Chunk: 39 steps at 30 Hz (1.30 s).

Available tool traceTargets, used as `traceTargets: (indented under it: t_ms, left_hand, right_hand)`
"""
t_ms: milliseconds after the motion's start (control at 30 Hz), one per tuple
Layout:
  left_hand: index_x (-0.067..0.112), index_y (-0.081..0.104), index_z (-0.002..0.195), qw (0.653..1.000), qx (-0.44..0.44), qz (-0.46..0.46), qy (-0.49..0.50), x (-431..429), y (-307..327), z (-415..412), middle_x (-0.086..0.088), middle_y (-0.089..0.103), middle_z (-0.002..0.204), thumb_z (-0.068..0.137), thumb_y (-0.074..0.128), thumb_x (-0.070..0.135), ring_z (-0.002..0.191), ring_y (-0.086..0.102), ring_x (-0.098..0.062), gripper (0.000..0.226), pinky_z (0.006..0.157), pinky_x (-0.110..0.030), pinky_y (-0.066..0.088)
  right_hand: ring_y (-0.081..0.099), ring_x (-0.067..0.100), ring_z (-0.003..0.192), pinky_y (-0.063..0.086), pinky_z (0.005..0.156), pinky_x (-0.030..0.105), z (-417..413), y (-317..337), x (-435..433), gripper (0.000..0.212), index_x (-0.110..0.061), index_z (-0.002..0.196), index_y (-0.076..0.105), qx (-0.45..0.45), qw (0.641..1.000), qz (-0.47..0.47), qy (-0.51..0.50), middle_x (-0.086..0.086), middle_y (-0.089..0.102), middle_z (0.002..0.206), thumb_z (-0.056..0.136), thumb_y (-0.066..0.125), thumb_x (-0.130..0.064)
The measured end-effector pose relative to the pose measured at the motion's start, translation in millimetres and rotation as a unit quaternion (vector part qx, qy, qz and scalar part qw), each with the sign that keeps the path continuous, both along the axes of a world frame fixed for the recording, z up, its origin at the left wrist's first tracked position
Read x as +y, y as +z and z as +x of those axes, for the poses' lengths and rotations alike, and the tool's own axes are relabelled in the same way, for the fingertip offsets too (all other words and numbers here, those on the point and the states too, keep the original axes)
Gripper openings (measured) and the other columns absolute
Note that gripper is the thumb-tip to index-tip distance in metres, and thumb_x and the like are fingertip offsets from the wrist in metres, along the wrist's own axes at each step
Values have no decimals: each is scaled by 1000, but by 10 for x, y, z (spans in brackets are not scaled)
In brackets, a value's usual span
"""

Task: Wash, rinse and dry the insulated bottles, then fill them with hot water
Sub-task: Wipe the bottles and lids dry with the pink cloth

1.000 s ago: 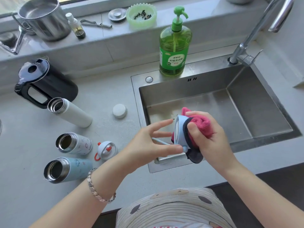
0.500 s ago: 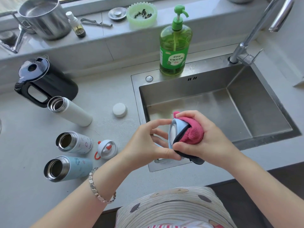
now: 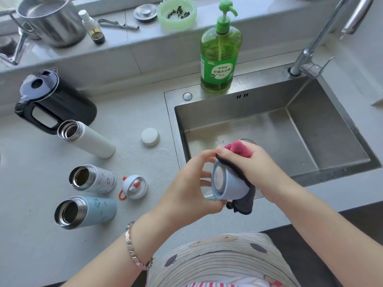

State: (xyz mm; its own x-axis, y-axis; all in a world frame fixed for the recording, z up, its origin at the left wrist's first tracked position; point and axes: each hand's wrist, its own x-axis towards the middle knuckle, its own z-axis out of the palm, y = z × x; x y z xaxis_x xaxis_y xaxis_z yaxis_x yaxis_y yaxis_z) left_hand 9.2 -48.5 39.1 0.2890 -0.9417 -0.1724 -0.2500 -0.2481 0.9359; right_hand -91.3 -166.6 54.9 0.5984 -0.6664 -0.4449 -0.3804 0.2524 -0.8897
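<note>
My left hand point(image 3: 186, 187) pinches the pale blue plastic lid point(image 3: 230, 186), my right hand point(image 3: 263, 168) grips the pink-and-grey cloth point(image 3: 240, 149) over it; if slick, it may drop into the steel sink point(image 3: 228, 112).

Brushed steel sink point(image 3: 244, 112) — fuzzy cloth point(image 3: 240, 149), matt counter point(image 3: 37, 183).

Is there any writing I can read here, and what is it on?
"柠檬洗洁精": on the label of the green soap bottle.
Smaller print above and below it on that label: too blurred to read.
Marks on the patterned white bottle and the light blue bottle: too small to read.
</note>
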Motion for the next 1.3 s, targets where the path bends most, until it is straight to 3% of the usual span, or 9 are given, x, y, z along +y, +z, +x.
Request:
traceTargets:
  t_ms: [100, 267, 367, 500, 700, 833, 1000, 1133, 1300]
  left_hand:
    - [65, 35, 113, 1000, 6, 13, -28, 27, -6, 4, 24, 49, 110, 60, 81, 3, 94, 62, -6, 94, 80, -21, 54]
    - [49, 51, 110, 998, 68, 14, 6, 78, -74, 34, 4, 53, 118, 60, 83, 5, 91, 67, -11, 74, 81, -26, 55]
    - [33, 49, 102, 975, 181, 44, 122, 37, -140, 57, -1, 58, 109, 51, 80, 7, 80, 68, -11, 64, 71, -29, 57]
    - [26, 41, 100, 979, 136, 47, 143, 27, -189, 23, 13, 59, 104, 47, 81, 12, 75, 64, -3, 67, 65, -20, 51]
    - [43, 44, 112, 991, 73, 14, 112, 105, -263, 55, 16, 50, 109, 54, 73, 3, 88, 58, -3, 76, 70, -14, 48]
    - [45, 49, 104, 974, -31, 42, 222, 176, -439, 375, 13, 46, 109, 58, 83, 4, 96, 47, 14, 70, 79, 1, 35]
    - [24, 51, 120, 900, -138, 141, 388, 237, -883, 1167, 8, 49, 112, 62, 83, 18, 114, 44, -16, 67, 93, -25, 37]
    - [14, 47, 125, 868, -216, 205, 397, 220, -1153, 1544, -6, 50, 126, 68, 78, 18, 120, 40, -25, 65, 97, -33, 34]
    - [5, 39, 125, 845, -228, 324, 359, 310, -1301, 1727, -16, 43, 130, 77, 72, 26, 115, 48, -36, 62, 90, -41, 41]
  right_hand:
    - [54, 10, 55, 44, 53, 19, -12, -90, -47, 19, -10, 77, 63, 27, 996, 85, -25, -2, 59, 60, 84, 64, -28]
    - [61, 14, 73, 47, 64, 23, -84, -204, 97, 23, -10, 95, 67, -19, 971, 210, -115, 2, 67, 81, 85, 61, -29]
    - [62, -3, 93, 47, 78, 12, -89, -228, 291, 13, -21, 97, 65, -77, 989, 85, -95, -16, 66, 104, 84, 65, -21]
    - [53, -11, 103, 41, 74, 1, -25, -271, 379, 35, -34, 99, 61, -56, 994, -89, -14, -22, 56, 114, 66, 70, -42]
    - [60, 4, 72, 47, 67, 14, 142, -369, 152, 4, -16, 86, 66, -54, 998, -33, -13, -2, 66, 82, 83, 66, -15]
    - [61, -3, 79, 43, 70, 3, 134, -438, -19, 6, -18, 88, 67, -1, 998, -40, 37, -11, 68, 95, 83, 66, -15]
    - [57, -16, 81, 38, 67, -4, 52, -514, -211, 9, -24, 86, 65, 55, 995, -84, 3, -20, 65, 99, 84, 65, -16]
    - [53, -24, 72, 36, 64, -5, 63, -526, -263, 10, -21, 84, 64, 63, 994, -93, -2, -25, 63, 87, 85, 64, -11]
    - [54, -23, 75, 38, 66, -5, 107, -583, -271, 8, -20, 87, 65, 71, 994, -78, 11, -25, 62, 97, 84, 65, -12]
